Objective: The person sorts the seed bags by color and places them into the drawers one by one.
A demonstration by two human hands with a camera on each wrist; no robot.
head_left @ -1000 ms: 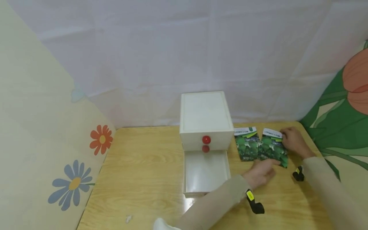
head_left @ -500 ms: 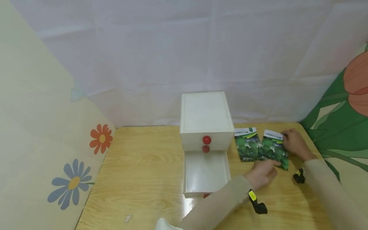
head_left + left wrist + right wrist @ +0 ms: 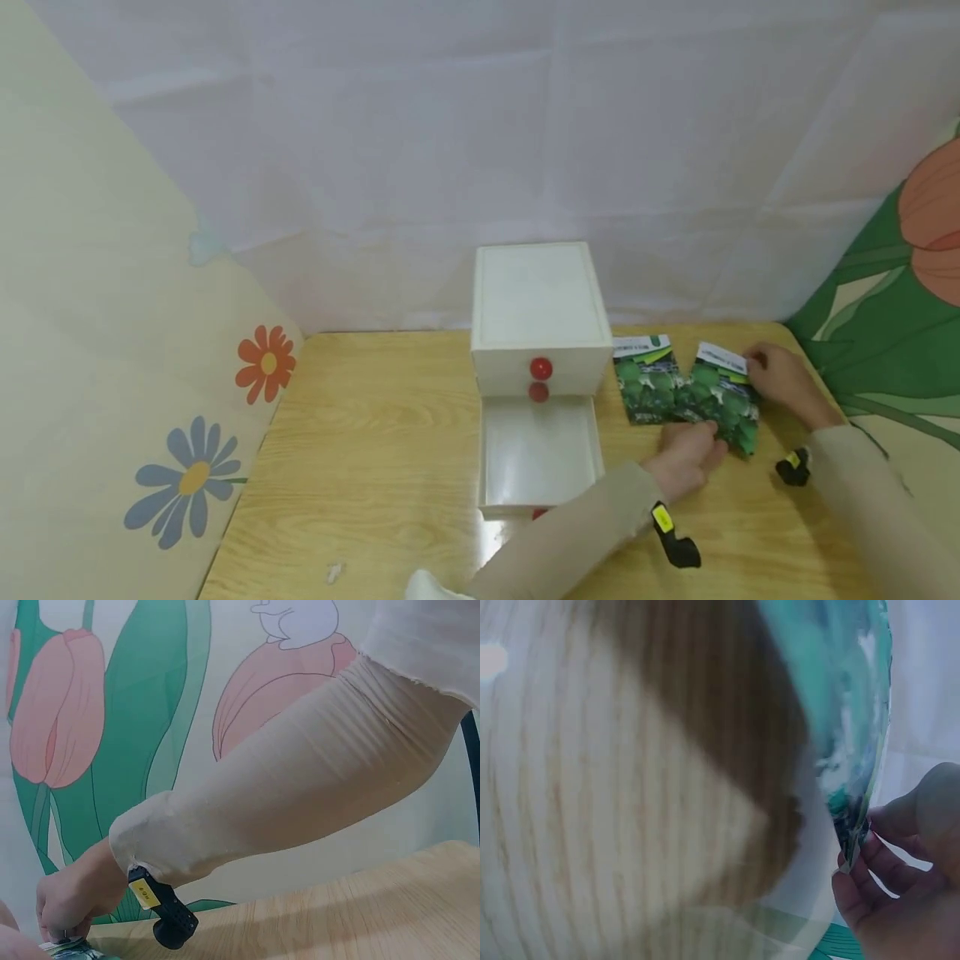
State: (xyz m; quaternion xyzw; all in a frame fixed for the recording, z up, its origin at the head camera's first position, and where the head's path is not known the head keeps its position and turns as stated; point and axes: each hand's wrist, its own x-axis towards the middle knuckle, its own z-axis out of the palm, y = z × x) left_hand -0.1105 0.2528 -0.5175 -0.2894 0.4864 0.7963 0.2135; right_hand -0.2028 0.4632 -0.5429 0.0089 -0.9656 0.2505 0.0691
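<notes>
Two green packets with leafy pictures and white headers, like seed packets, lie at the table's right. My right hand point(image 3: 791, 387) pinches the upper right edge of the right packet point(image 3: 720, 392); in the right wrist view the fingertips point(image 3: 859, 885) grip its crumpled corner. My left hand point(image 3: 681, 462) is at that packet's lower edge, curled with the thumb on it. The left packet point(image 3: 647, 383) lies flat beside it, its right edge overlapped. In the left wrist view, only part of my left hand point(image 3: 16, 946) shows at the corner.
Left of the packets stands a white drawer box point(image 3: 542, 296) with red knobs. Its lower drawer point(image 3: 536, 450) is pulled out toward me, and my left forearm crosses its front corner. A small white scrap point(image 3: 334, 572) lies on the wooden table point(image 3: 360, 450).
The right packet has shifted slightly right and toward me with my right hand. My left index finger, stretched out over the packet before, has drawn back and curled at its lower edge.
</notes>
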